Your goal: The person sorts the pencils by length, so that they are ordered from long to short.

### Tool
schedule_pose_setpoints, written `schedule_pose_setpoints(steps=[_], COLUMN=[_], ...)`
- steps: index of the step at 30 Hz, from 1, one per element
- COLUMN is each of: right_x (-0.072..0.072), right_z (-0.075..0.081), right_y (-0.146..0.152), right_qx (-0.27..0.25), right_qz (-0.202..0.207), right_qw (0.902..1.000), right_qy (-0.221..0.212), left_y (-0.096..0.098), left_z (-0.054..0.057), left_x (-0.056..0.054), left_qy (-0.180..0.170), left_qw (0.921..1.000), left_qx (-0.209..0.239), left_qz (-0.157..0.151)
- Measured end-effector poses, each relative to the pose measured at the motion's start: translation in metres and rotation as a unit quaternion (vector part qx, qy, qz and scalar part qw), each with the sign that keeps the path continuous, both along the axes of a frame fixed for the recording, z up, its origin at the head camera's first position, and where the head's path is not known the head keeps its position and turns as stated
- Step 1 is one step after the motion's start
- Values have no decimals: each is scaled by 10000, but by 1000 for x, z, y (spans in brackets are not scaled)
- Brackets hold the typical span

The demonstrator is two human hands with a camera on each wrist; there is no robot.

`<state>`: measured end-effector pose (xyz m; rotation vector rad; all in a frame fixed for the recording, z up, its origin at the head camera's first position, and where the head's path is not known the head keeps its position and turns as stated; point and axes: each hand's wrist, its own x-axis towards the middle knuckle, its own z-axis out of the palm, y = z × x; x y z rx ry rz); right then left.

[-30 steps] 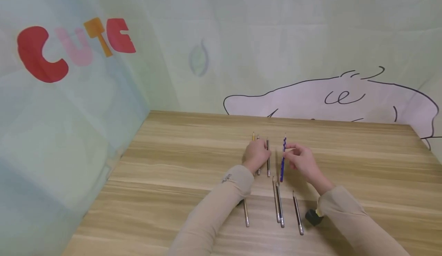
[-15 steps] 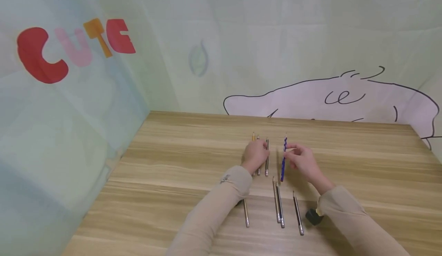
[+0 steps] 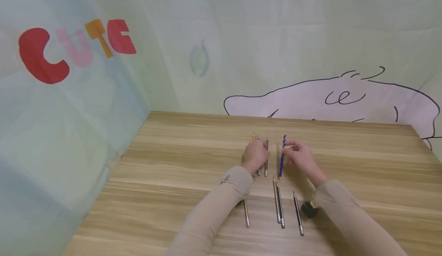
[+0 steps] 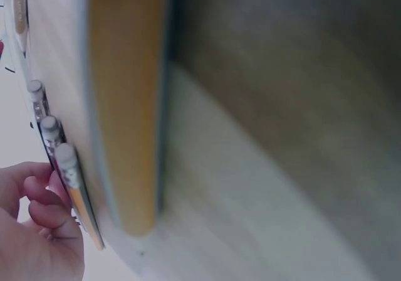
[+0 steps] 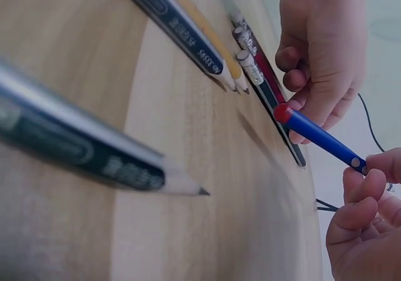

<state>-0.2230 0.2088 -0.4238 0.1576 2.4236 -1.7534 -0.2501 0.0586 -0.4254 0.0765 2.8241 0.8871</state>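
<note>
In the head view my left hand [image 3: 255, 154] curls over a row of pencils near the middle of the table. Its fingertips pinch a black pencil [image 3: 266, 167], the row's rightmost. Beside it lie a yellow pencil [image 3: 253, 136] and a dark red pencil [image 5: 266, 71], both partly covered by that hand. Just to the right, my right hand [image 3: 301, 158] holds a blue pencil [image 3: 281, 165] between thumb and fingers. The right wrist view shows this blue pencil [image 5: 322, 140] with its red end tilted toward the row, raised over the table.
Nearer the front of the wooden table [image 3: 165, 164] lie two pencils side by side [image 3: 280, 208], another dark pencil [image 3: 298, 217] to the right, and one pencil [image 3: 246, 213] partly under the left sleeve. A printed cloth wall [image 3: 193, 56] borders the table's back and left.
The black pencil has shifted slightly left with my left fingers. My right hand has moved the blue pencil a little away from me and slightly left.
</note>
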Motion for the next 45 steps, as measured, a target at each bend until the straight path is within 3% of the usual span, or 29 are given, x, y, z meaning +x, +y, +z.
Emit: schedule_pose_setpoints(steps=[23,32,45], right_x=[-23,-32,-29], right_z=[-8,-13,-11], right_y=[-18,-22,-26], right_qx=[651,1147,1420], right_qz=[152,191,200], right_qw=[9973,9918,9875], right_qy=[-295,-531,-647], left_y=[1,2,2], left_z=[0,1,-1], left_x=[-4,-4,-4], left_qy=[174,168,111], left_qw=[9994,9990,9992], left_qx=[-291,-404,-392], left_qz=[-39,-15,29])
